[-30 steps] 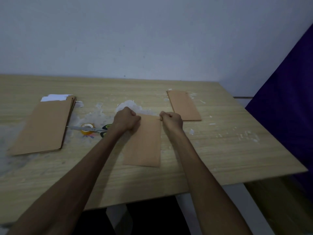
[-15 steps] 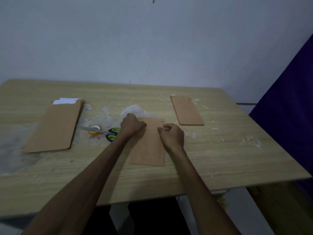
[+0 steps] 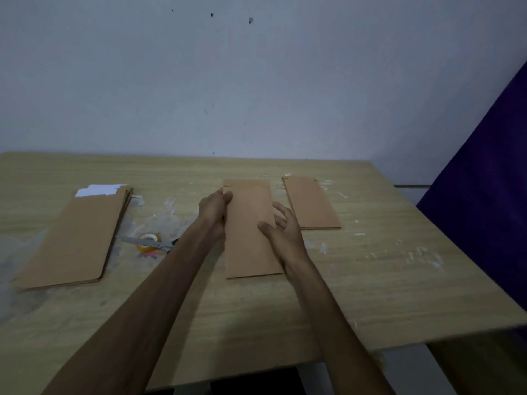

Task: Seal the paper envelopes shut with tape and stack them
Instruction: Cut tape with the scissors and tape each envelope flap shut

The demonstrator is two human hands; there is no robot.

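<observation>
Envelope (image 3: 251, 229) held at worktop (image 3: 399, 280) centre, long axis 12-to-6. Left hand (image 3: 214, 208) gripped on left edge; right hand (image 3: 281, 228) spread, thumb pressed on face. Sealed stack (image 3: 312, 203) seen at 2 o'clock, nearer right hand.

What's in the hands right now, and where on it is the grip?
The middle envelope. The left hand grips its left long edge near the far end; the right hand rests open on its right edge, thumb on the face.
</observation>
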